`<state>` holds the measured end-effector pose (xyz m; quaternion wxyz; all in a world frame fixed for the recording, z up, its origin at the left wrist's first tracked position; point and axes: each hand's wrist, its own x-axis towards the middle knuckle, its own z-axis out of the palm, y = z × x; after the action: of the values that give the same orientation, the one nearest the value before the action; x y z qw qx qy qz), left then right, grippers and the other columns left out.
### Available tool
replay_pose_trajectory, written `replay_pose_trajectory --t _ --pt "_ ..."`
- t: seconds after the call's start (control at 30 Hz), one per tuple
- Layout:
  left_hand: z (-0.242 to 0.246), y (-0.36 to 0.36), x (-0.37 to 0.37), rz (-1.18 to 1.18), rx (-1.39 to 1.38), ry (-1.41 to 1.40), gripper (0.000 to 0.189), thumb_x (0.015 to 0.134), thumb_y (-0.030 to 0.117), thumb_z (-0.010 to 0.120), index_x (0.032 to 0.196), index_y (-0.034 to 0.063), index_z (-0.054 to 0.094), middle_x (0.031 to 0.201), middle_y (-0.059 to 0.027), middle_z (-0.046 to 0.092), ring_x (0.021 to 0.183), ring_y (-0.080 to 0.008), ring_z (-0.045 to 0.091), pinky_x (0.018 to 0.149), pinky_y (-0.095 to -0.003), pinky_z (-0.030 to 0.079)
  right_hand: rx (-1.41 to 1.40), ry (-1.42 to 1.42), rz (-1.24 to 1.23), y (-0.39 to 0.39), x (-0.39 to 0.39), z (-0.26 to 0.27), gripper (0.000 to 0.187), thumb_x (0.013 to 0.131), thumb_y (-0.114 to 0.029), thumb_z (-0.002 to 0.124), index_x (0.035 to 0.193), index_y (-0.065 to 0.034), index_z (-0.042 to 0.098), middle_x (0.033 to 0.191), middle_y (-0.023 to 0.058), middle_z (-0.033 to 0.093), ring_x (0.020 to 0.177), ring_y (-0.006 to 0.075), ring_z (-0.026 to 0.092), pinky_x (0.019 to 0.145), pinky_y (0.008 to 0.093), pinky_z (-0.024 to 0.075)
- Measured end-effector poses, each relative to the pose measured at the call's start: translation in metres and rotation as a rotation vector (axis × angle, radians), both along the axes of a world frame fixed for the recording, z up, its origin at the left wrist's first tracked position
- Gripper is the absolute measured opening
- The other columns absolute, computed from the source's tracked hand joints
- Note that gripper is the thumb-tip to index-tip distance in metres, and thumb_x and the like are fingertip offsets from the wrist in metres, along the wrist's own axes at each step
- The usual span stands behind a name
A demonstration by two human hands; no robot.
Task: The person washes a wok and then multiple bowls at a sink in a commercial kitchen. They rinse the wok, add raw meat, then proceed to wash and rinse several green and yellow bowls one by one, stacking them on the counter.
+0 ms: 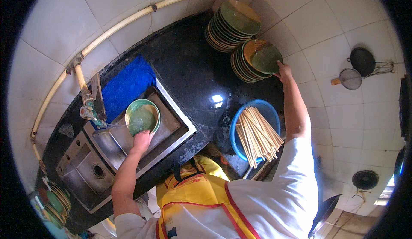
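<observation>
Over the steel sink, my left hand grips a green-and-cream bowl by its near rim. A thin stream from the tap runs into that bowl, and water shows inside it. My right arm is stretched far to the right, where my right hand holds the rim of a green-and-orange bowl. This bowl sits on top of a stack of similar bowls; whether it is lifted off the stack, I cannot tell.
Another tall bowl stack stands in the corner. A blue basin holds many wooden chopsticks on the black counter. A blue cloth covers part of the sink edge. Strainers hang on the tiled wall; plates stand lower left.
</observation>
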<state>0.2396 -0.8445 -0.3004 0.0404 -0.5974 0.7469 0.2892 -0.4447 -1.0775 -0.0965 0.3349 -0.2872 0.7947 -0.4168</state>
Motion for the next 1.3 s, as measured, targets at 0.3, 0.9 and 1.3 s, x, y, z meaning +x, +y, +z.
replay_pose_trajectory --t 0.3,0.9,1.3 --pt "0.048 -0.068 0.034 0.444 0.144 0.365 0.057 0.098 0.048 0.043 0.094 -0.0044 0.065 0.083 -0.0253 0.065 0.079 -0.0356 0.065 0.074 -0.0424 0.047 0.445 0.532 0.252 -0.017 -0.021 -0.003 0.053 0.089 -0.05 0.059 0.097 0.0025 0.065 0.082 0.0182 0.066 0.066 0.0294 0.066 0.054 0.0451 0.0507" --pt "0.135 -0.076 0.035 1.191 0.405 1.403 0.056 0.093 0.052 0.054 0.123 0.0051 0.058 0.115 -0.0095 0.064 0.101 -0.0214 0.062 0.089 -0.0426 0.05 -0.279 0.404 1.109 0.066 0.406 -0.004 0.041 0.097 -0.032 0.05 0.124 -0.0016 0.058 0.121 0.018 0.06 0.113 0.0285 0.058 0.099 0.0374 0.0437" --pt "0.114 -0.026 0.064 1.719 0.141 2.038 0.052 0.103 0.045 0.024 0.128 0.0077 0.05 0.132 -0.0092 0.055 0.122 -0.027 0.052 0.107 -0.0451 0.039 -0.907 0.554 1.418 0.161 0.632 -0.053 0.035 0.084 -0.021 0.059 0.114 -0.0041 0.062 0.117 0.0237 0.058 0.116 0.0359 0.052 0.104 0.0551 0.034"
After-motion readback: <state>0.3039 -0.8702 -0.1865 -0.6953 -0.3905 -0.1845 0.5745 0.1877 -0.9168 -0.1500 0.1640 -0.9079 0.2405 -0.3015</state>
